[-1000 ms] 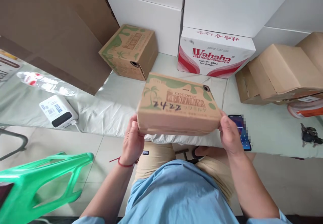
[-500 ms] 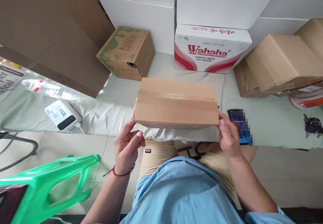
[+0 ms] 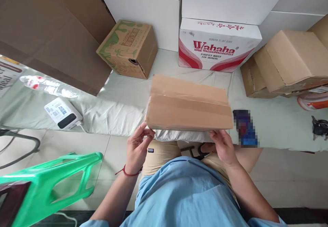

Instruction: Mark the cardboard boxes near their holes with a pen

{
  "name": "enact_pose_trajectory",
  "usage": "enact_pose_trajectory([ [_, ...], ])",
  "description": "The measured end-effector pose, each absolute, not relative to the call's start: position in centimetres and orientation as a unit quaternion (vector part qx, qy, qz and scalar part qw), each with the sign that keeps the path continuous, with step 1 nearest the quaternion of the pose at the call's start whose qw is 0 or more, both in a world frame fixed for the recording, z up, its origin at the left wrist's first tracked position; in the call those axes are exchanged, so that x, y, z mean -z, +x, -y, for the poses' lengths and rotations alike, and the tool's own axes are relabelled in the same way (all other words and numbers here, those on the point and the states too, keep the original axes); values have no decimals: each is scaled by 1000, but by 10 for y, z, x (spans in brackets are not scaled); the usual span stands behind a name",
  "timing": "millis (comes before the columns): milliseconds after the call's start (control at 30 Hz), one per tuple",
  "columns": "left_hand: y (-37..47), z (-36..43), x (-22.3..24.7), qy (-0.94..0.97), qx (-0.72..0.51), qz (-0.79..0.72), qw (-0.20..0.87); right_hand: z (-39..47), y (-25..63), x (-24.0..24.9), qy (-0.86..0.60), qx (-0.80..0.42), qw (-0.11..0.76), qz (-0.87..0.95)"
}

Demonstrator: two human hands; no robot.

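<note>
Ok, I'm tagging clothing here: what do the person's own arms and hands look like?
The left hand is ungloved, with a thin red cord bracelet at the wrist, one loose end sticking out. The right hand is ungloved too, with no bracelet visible. Light blue sleeves show at the bottom edge, leaving the forearms bare.

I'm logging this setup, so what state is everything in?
Near carton, seam shut, left hand and right hand at its lower edge
White device, cable plugged in
Bottle, lying on its side
Phone, lying flat, screen obscured
Wahaha box, upright
Keys, lying down
Cloth, wrinkled
</note>
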State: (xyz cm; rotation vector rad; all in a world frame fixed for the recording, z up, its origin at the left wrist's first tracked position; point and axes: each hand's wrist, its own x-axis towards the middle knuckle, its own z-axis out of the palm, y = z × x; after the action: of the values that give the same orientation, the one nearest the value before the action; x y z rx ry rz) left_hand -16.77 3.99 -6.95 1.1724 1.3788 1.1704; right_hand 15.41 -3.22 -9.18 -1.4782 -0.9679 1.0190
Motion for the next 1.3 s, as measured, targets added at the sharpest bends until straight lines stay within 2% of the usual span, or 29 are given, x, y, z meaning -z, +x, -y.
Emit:
enact_pose_trajectory([
  [167, -143, -29, 23, 642, -514, -483, 301, 20, 168, 92, -606, -420, 574, 357],
  [233, -135, -29, 20, 656, -521, -472, 274, 20, 167, 89, -595, -429, 587, 341],
  [333, -132, -28, 32, 566, -561, -485, 360, 26, 160, 79, -592, -418, 589, 357],
  [467, -139, -27, 54, 416, -582, -513, 474, 32, 147, 54, -603, -341, 533, 486],
  [600, -143, -31, 63, 363, -598, -516, 494, 25, 132, 25, -581, -157, 465, 649],
  [733, -148, -37, 67, 330, -627, -513, 484, 20, 114, 6, -523, -92, 443, 723],
  [967, -159, -28, 59, 312, -649, -510, 471, 23, 115, 15, -517, -132, 456, 712],
  [1167, -155, -23, 50, 386, -628, -498, 456, 20, 140, 54, -580, -319, 492, 564],
  [1300, -161, -33, 72, 396, -598, -509, 475, 22, 145, 77, -562, -379, 561, 476],
])
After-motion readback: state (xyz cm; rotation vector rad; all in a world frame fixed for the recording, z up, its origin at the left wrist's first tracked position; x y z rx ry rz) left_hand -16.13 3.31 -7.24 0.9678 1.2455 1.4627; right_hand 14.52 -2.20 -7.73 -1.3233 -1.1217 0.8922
